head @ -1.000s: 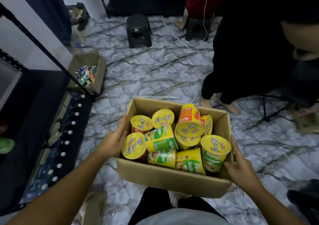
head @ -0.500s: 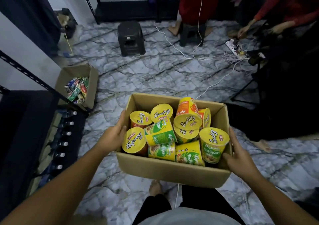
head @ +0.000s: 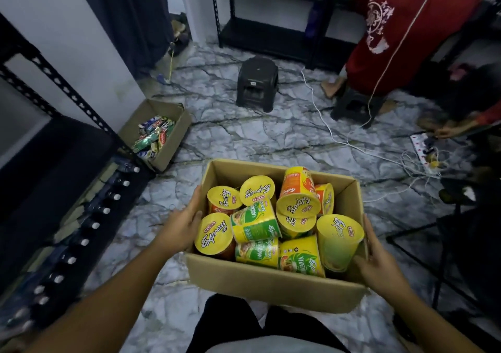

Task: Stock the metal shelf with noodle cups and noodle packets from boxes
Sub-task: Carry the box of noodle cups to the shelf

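While the noodle cups (head: 254, 225) stay jumbled in the cardboard box (head: 271, 285), held aloft with my left hand (head: 181, 225) and right hand (head: 379, 266) gripping its side walls, only my view has lifted and the metal shelf (head: 71, 98) stands left of the box, so no cup is shelved yet.

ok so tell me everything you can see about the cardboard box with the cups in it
The cardboard box is plain brown card, rectangular and open-topped. It sits roughly level, held in front of the person over the marbled floor. The left hand grips its left wall and the right hand its right wall, thumb hooked over the rim. Inside, noodle cups with yellow lids lie jumbled, some upright, some tipped over.
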Demonstrator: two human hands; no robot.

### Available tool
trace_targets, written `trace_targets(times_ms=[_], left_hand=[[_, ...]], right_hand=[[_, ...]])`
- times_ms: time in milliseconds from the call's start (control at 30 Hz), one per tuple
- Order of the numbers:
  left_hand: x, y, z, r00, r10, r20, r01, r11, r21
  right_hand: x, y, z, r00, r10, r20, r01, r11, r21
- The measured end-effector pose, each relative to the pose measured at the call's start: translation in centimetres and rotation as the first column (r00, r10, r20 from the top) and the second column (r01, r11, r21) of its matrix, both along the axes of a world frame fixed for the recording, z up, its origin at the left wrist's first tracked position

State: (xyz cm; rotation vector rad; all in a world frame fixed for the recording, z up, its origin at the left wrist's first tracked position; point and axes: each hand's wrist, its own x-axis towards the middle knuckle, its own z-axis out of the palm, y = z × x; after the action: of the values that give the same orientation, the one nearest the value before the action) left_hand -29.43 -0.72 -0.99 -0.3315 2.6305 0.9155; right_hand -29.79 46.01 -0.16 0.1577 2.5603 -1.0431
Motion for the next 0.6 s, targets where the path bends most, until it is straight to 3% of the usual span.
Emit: trace_targets(times_ms=[300, 600], left_hand=[[0.9, -3.9, -1.1, 0.951, 0.307, 0.018, -0.308, 0.95, 0.055], [8.4, -10.1, -1.3, 0.76, 0.65, 0.008, -0.649, 0.758, 0.062]], right_hand=[[-13.1, -6.7, 1.0, 0.957, 0.29, -0.001, -0.29, 0.957, -0.021], [-21.2, -21.3, 1.3, 0.766, 0.643, 0.014, -0.642, 0.763, 0.08]])
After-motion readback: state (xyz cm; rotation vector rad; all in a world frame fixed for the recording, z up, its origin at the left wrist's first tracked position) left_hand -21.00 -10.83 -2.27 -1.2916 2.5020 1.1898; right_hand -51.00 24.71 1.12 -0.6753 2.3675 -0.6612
